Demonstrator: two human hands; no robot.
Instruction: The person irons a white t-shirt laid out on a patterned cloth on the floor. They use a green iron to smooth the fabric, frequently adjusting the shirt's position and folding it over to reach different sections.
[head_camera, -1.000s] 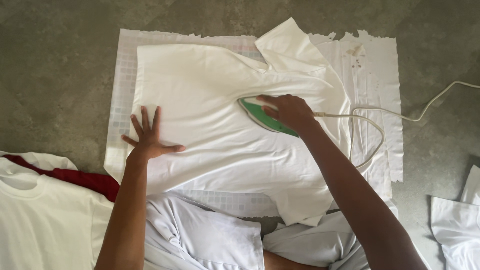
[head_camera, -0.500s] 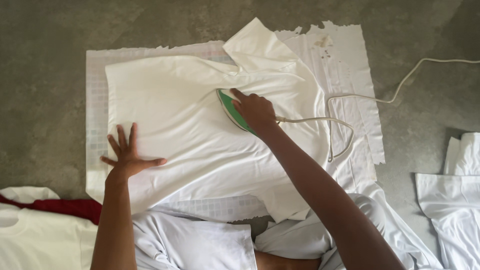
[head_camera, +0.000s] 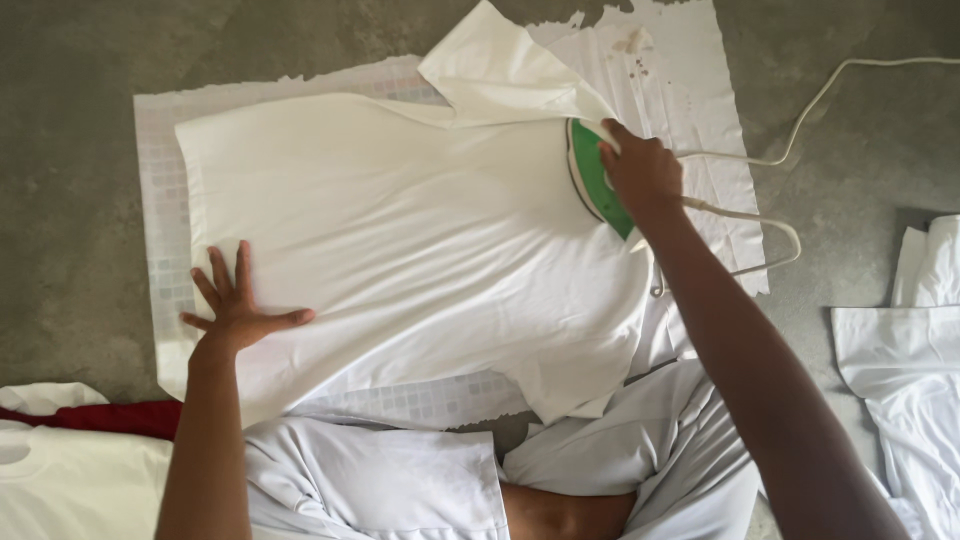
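A white T-shirt (head_camera: 400, 240) lies spread flat on a pale patterned cloth (head_camera: 160, 200) on the concrete floor. My left hand (head_camera: 235, 305) presses flat on the shirt's near left edge, fingers spread. My right hand (head_camera: 640, 170) grips the handle of a green and white iron (head_camera: 592, 185), which rests on the shirt's right side near the sleeve. A folded sleeve (head_camera: 500, 75) points up at the top. The iron's white cord (head_camera: 780, 155) loops off to the right.
A pile of white clothes with a red garment (head_camera: 100, 418) lies at the lower left. More white fabric (head_camera: 910, 370) lies at the right edge. White garments (head_camera: 400, 480) lie in front of me. Grey concrete floor (head_camera: 60, 150) surrounds the cloth.
My right hand has slid the iron to the right across the shirt toward the sleeve side. My left hand stays pressed on the shirt's left edge.
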